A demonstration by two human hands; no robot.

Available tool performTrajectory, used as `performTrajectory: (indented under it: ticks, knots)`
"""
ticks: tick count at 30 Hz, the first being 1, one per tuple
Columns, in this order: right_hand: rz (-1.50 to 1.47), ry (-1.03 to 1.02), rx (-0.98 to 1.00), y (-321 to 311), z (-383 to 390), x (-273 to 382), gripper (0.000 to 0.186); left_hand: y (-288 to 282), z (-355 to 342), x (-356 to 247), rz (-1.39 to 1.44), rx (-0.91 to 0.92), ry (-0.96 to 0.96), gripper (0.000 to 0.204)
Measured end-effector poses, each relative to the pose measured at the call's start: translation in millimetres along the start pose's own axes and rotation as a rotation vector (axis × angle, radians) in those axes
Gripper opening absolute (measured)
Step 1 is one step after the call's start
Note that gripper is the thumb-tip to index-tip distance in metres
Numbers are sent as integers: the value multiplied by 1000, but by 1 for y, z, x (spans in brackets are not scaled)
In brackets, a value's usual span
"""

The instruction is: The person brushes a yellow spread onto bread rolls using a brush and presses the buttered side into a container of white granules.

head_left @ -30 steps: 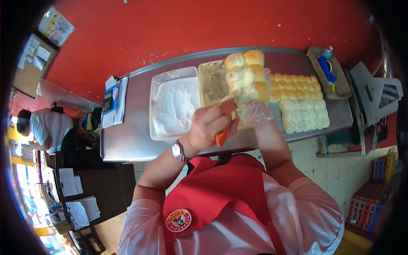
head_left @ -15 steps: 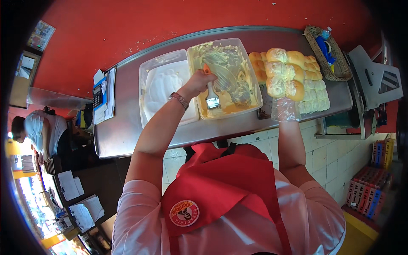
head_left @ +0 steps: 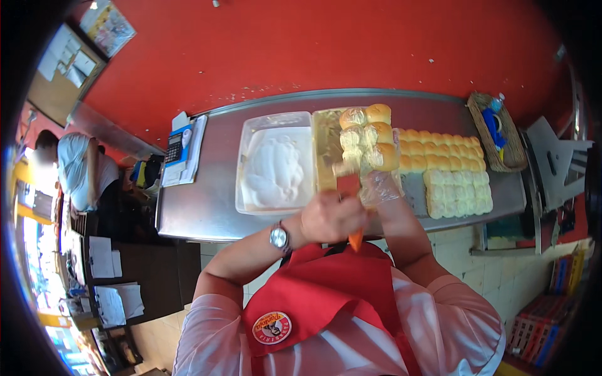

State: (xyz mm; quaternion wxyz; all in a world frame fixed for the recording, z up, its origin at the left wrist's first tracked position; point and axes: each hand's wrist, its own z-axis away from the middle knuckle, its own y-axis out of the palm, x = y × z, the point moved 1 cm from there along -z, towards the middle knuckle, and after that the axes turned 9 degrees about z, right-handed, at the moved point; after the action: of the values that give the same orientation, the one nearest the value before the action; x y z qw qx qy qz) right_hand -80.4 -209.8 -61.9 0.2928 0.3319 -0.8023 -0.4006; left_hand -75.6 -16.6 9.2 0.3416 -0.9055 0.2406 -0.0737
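My left hand (head_left: 332, 216) is closed around a paintbrush (head_left: 355, 241) with an orange handle end, blurred by motion. Its bristles lie against the front left of a small slab of joined buns (head_left: 380, 131). Pale spread coats the left row of the slab. Under the near end of the slab is my right hand (head_left: 379, 188), covered by a clear plastic bag and holding the buns up. Behind the slab, a clear tub (head_left: 321, 113) smeared with yellow spread is partly hidden. A second tub (head_left: 242, 163) of white powder stands to its left.
Plain golden buns (head_left: 442, 150) and a block of pale-coated buns (head_left: 459, 193) lie on the metal table (head_left: 216, 156). A wicker basket (head_left: 501, 135) sits at the right end, a calculator (head_left: 174, 149) and papers at the left. Another person (head_left: 84, 166) bends over at far left.
My left hand has brought the brush from the yellow-spread tub right and toward me, onto the buns. My right hand has moved the slab left, over that tub. The view has shifted.
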Motion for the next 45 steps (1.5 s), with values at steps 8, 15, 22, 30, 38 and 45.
performTrajectory:
  ticks: [8, 15, 22, 30, 38, 45]
  knots:
    - [1, 270, -161, 34, -7, -41, 44, -94, -28, 123, 373, -494, -953, 15]
    - [42, 278, -136, 41, -30, -49, 48, -82, -23, 65, -96, -122, -328, 12]
    - [126, 309, -278, 67, -32, -41, 52, -72, -17, 69, 385, -95, -505, 6]
    - [517, 147, -34, 50, -50, -44, 37, -88, -10, 108, -56, -397, -516, 18]
    - [-703, -113, -117, -8, -52, -75, 42, -71, -11, 73, 313, -556, -536, 18]
    - [-389, 447, 1022, 8, -104, -57, 48, -69, 18, 90, 156, -895, -690, 26]
